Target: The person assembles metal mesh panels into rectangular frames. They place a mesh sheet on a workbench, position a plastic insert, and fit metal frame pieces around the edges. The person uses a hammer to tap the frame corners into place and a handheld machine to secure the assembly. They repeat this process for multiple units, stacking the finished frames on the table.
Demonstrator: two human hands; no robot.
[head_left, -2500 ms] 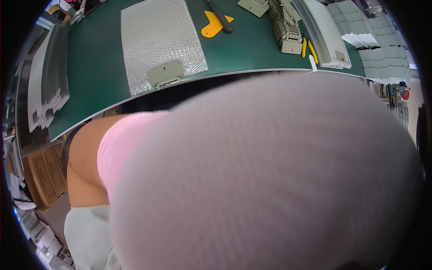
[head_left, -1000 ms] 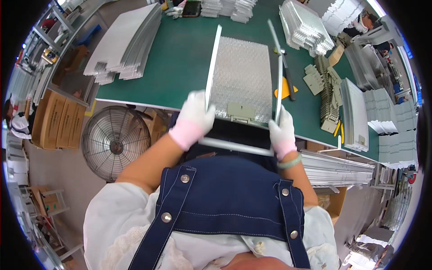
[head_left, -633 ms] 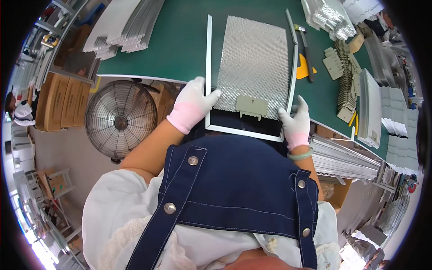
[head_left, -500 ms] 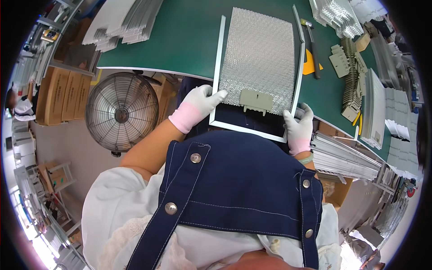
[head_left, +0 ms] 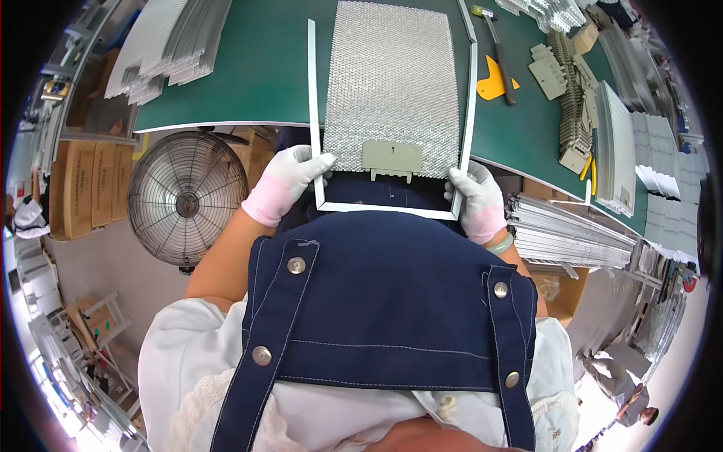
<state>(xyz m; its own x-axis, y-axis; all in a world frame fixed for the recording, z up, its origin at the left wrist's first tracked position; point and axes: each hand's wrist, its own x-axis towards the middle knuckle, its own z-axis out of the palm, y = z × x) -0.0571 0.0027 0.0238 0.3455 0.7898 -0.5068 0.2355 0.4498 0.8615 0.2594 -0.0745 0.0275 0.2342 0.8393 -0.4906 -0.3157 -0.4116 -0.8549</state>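
- Head view: the white frame (head_left: 388,209) lies around the silver mesh panel (head_left: 392,83) on the green table (head_left: 256,68). Its long axis runs away from the person, and its near end hangs over the table edge.
- The left hand (head_left: 290,181) is closed on the frame's near left corner.
- The right hand (head_left: 476,200) is closed on the near right corner.

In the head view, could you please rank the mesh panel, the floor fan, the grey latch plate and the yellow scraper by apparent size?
1. mesh panel
2. floor fan
3. grey latch plate and yellow scraper: too alike to rank.
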